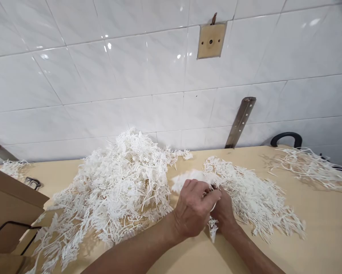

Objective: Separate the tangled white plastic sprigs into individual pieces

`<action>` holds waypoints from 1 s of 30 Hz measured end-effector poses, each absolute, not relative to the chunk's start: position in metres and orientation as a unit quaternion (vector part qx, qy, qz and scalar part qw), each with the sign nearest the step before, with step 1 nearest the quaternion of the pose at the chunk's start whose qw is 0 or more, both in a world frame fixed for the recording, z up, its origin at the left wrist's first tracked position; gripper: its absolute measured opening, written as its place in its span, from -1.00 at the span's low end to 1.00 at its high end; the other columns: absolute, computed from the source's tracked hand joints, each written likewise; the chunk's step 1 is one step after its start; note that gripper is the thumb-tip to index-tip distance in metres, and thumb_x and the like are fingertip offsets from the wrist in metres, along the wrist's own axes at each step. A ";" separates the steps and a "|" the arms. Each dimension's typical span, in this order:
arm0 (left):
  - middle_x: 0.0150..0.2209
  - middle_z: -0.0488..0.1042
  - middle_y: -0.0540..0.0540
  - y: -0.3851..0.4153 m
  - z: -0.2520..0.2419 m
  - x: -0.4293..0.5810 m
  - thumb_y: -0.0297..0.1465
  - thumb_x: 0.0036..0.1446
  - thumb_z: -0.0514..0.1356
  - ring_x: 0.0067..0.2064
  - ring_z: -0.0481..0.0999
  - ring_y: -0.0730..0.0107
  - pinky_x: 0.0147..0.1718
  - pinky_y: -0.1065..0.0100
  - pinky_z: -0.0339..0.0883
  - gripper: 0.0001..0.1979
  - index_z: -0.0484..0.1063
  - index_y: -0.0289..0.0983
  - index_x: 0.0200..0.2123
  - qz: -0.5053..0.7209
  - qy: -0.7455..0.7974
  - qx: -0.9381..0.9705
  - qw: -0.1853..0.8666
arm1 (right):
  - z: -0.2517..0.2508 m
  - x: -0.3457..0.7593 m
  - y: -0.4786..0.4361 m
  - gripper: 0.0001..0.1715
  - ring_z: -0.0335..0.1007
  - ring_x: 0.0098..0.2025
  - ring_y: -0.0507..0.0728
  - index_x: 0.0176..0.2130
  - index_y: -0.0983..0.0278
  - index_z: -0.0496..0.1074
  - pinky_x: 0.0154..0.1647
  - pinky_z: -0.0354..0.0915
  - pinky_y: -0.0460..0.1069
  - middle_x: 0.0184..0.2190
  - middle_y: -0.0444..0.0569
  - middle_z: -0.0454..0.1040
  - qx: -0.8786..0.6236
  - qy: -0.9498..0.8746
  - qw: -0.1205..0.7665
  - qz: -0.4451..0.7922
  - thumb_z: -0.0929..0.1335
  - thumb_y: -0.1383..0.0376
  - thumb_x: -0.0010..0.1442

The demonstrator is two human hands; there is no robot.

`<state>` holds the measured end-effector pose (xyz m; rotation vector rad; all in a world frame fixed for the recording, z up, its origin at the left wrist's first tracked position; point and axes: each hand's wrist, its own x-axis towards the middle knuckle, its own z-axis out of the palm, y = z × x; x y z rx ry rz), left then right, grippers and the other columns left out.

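Both hands meet at the middle of a pale wooden table [325, 228]. My left hand [192, 209] is closed in a pinch on a white plastic sprig [213, 230] whose end hangs below my wrists. My right hand [223, 211] sits partly behind the left, fingers curled on the same sprig. A large heap of white plastic sprigs [116, 182] lies to the left of my hands. A flatter pile of the same sprigs [253, 194] spreads out to the right, just behind my hands.
A thin scatter of bare white stems [310, 165] lies at the far right by a black handle [286, 137]. A cardboard box [8, 213] with a black wire stands at the left edge. A white tiled wall backs the table, with a metal bracket [240, 121].
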<state>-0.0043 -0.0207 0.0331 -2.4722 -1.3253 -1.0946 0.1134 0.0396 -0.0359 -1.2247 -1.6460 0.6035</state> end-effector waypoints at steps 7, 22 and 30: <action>-0.52 0.45 -0.07 -0.030 0.036 -0.026 -0.48 0.16 0.10 -0.54 0.34 0.36 -0.50 0.35 0.11 -0.81 0.53 -0.23 -0.28 -0.304 -0.607 -0.695 -0.239 | -0.021 0.130 0.048 -0.71 0.36 -0.53 0.11 -0.25 0.25 0.41 -0.50 0.28 -0.02 -0.54 -0.11 0.45 -0.571 -0.576 0.516 0.275 0.33 0.09 0.14; -0.19 0.55 -0.25 -0.010 0.047 -0.047 -0.21 -0.08 0.41 -0.19 0.56 0.18 -0.27 0.25 0.41 -0.56 0.52 -0.35 -0.17 -0.348 -0.467 -0.477 -0.659 | -0.012 0.118 0.036 -0.58 0.32 -0.69 0.04 -0.22 0.25 0.39 -0.65 0.29 -0.04 -0.55 -0.15 0.43 -0.515 -0.561 0.518 0.390 0.37 -0.03 0.11; -0.46 0.51 -0.11 0.008 0.020 -0.025 -0.25 -0.06 0.41 -0.43 0.50 0.37 -0.37 0.33 0.39 -0.69 0.43 -0.35 -0.41 -0.540 -0.505 -0.324 -0.589 | -0.009 0.108 0.026 -0.73 0.44 -0.45 0.11 -0.20 0.25 0.44 -0.49 0.36 -0.02 -0.32 0.00 0.52 -0.508 -0.617 0.504 0.327 0.35 0.14 0.14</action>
